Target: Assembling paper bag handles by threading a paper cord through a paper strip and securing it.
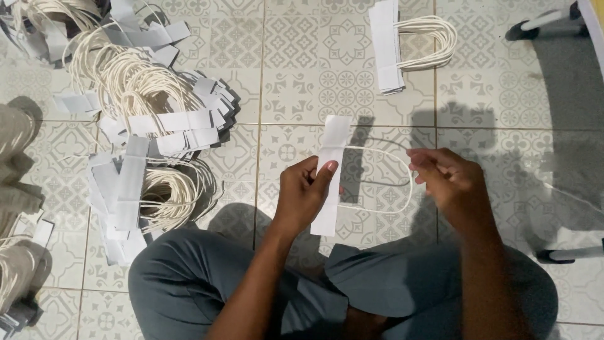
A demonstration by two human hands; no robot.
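My left hand [304,191] grips a long white paper strip [329,179] held upright over the patterned tile floor. A white cord loop [402,182] runs out from the strip to the right. My right hand [443,174] pinches the top of that loop between its fingertips. Both hands hover above my crossed legs in grey trousers [189,283].
A large heap of paper strips with cord loops [151,113] covers the floor at the left. A neat stack of the same handles [402,44] lies at the top centre. White furniture legs [566,252] stand at the right.
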